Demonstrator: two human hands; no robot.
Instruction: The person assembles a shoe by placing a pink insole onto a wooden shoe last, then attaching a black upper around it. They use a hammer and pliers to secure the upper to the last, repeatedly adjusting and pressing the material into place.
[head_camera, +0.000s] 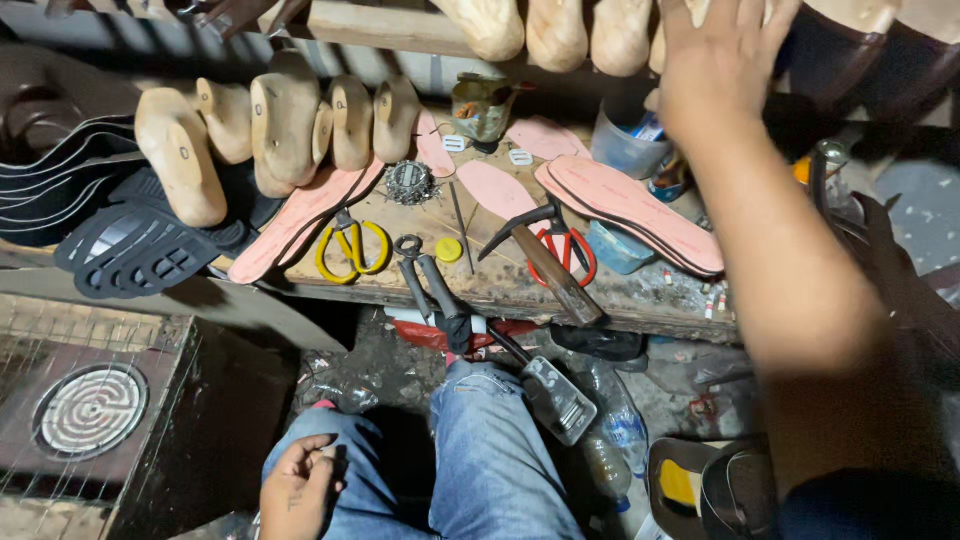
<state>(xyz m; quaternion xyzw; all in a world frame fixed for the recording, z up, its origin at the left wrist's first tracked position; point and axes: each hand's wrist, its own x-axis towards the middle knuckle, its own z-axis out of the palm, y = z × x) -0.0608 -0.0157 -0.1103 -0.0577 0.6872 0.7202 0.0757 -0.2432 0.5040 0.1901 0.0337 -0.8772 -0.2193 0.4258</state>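
Note:
My right hand (722, 55) reaches up and forward with its fingers spread, near the row of wooden shoe lasts (556, 32) on the upper rack and above a plastic cup (625, 143); it holds nothing. My left hand (297, 487) rests loosely curled on my left knee, on blue jeans (490, 450), with nothing in it. On the wooden workbench (500, 285) below lie a hammer (545, 262), yellow-handled scissors (351, 247), red-handled scissors (570, 250), pliers (420, 275) and pink insoles (630, 205).
More wooden lasts (285, 125) stand at the bench's back left, beside stacked black soles (130, 245). A round electric heater (90, 410) sits at the lower left. Plastic bottles (610, 440) and a metal rasp (555, 395) lie on the floor by my legs.

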